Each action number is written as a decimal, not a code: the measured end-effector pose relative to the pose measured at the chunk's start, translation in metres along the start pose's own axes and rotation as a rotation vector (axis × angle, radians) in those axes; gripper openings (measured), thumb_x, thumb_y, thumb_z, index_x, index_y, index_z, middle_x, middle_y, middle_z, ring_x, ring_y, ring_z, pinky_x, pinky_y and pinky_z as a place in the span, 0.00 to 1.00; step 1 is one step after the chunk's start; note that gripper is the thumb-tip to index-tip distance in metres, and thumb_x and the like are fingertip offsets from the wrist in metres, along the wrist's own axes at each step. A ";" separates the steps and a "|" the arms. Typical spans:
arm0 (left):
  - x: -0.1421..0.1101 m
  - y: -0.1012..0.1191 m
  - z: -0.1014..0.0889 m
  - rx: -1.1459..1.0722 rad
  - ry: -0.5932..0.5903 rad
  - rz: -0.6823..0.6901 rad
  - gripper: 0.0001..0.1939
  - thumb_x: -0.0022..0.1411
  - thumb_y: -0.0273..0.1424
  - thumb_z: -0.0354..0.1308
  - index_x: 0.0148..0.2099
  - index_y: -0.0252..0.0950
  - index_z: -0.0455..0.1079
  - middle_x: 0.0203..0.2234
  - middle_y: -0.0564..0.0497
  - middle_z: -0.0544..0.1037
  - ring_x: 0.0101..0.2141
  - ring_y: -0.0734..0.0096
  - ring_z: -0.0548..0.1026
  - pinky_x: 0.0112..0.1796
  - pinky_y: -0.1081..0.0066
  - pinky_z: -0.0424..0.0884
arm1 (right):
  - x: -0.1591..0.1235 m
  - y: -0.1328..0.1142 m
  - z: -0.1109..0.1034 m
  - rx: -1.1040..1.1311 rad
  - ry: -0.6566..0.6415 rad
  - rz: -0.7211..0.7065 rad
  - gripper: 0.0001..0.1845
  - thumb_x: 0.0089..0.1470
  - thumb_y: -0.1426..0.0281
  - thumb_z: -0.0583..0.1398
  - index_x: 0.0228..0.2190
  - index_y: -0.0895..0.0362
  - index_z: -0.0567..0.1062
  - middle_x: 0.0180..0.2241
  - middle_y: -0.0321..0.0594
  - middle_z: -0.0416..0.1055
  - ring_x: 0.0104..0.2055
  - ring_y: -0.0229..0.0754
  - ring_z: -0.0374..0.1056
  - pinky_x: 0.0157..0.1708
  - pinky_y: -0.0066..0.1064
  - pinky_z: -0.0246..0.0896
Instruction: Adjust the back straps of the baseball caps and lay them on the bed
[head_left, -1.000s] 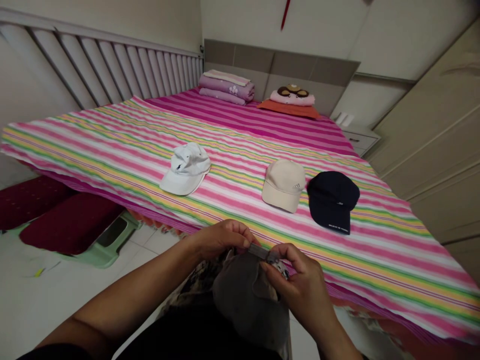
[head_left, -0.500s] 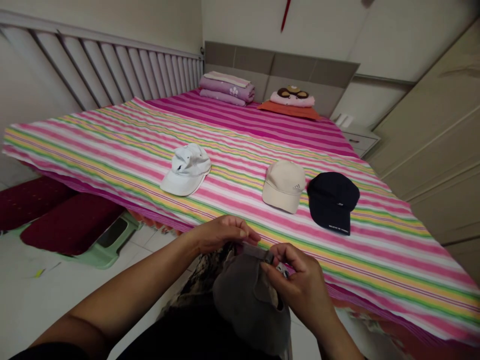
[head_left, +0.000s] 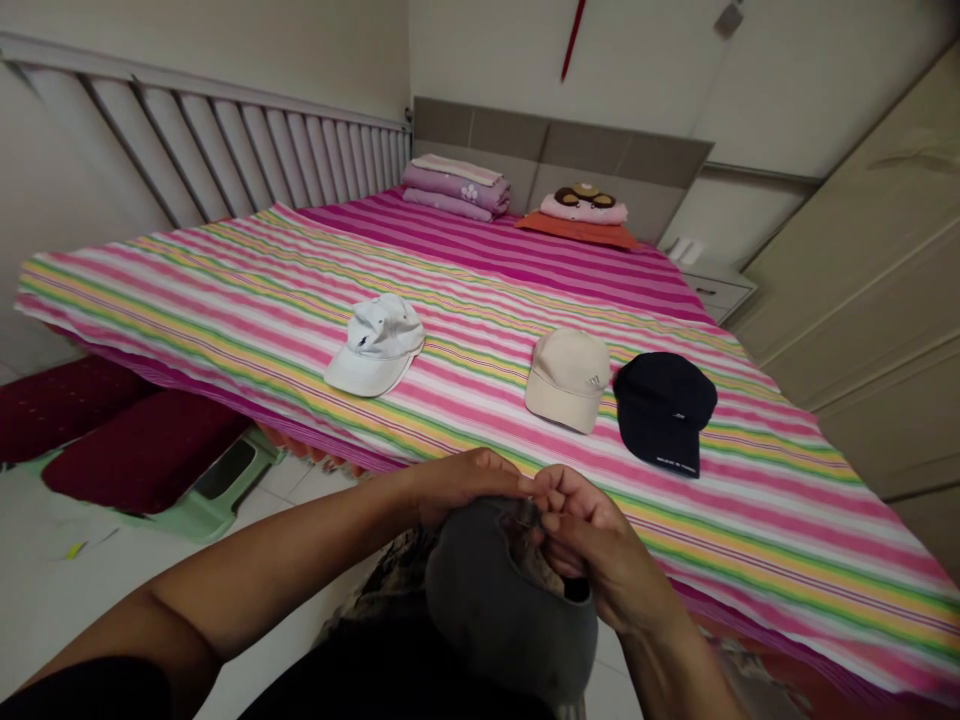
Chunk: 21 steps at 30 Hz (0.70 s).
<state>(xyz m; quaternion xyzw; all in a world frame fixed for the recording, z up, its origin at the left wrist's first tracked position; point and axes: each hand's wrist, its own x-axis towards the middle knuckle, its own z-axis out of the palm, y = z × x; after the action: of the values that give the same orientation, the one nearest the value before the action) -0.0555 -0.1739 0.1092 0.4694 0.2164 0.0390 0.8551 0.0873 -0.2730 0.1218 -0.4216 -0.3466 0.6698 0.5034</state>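
1. Your left hand (head_left: 472, 482) is curled narrow over the upper edge of the gray cap (head_left: 510, 610), holding it; the undersides of its fingers are hidden.
2. Your right hand (head_left: 596, 550) is closed, with thumb and fingers pinching the gray cap's strap (head_left: 527, 513) beside the rear opening. Your two hands' fingertips meet, or nearly so; you cannot tell which from this angle.
3. You have the gray cap in front of your body, just short of the near edge of the bed, its rear opening turned upward.
4. Across the striped sheet (head_left: 465, 420) ahead of you lie three more caps. The white cap (head_left: 377, 345) sits to the left, well apart from the others, its brim toward you.
5. The beige cap (head_left: 570, 378) and the navy cap (head_left: 666, 410) lie close together to the right, brims also toward you.
6. Folded purple bedding (head_left: 450, 195) rests by the headboard (head_left: 487, 130), and a red-topped stool (head_left: 142, 450) stands on the floor to your left.
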 end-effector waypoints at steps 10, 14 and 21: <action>0.000 0.010 -0.008 -0.224 0.085 0.083 0.07 0.44 0.30 0.61 0.23 0.29 0.70 0.17 0.50 0.74 0.18 0.77 0.69 0.23 0.75 0.63 | 0.017 -0.006 -0.004 0.001 0.024 -0.025 0.10 0.46 0.65 0.60 0.31 0.56 0.67 0.19 0.33 0.67 0.14 0.29 0.50 0.15 0.21 0.44; -0.009 0.026 -0.025 -0.400 -0.013 0.209 0.13 0.45 0.28 0.56 0.34 0.25 0.73 0.25 0.46 0.77 0.27 0.71 0.74 0.33 0.73 0.67 | 0.026 -0.003 -0.019 -0.028 0.003 0.032 0.17 0.41 0.57 0.63 0.26 0.59 0.72 0.20 0.36 0.67 0.21 0.36 0.61 0.22 0.27 0.56; -0.026 0.034 -0.044 -0.255 -0.298 0.241 0.27 0.37 0.27 0.62 0.44 0.24 0.70 0.30 0.41 0.77 0.30 0.66 0.74 0.32 0.71 0.67 | 0.034 -0.006 -0.021 0.120 0.182 -0.152 0.21 0.29 0.54 0.67 0.23 0.53 0.70 0.19 0.32 0.66 0.19 0.36 0.62 0.23 0.29 0.60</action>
<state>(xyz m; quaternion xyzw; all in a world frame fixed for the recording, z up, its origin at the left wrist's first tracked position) -0.0927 -0.1274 0.1251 0.3806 0.0233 0.0983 0.9192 0.1038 -0.2378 0.1117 -0.4223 -0.2900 0.6081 0.6065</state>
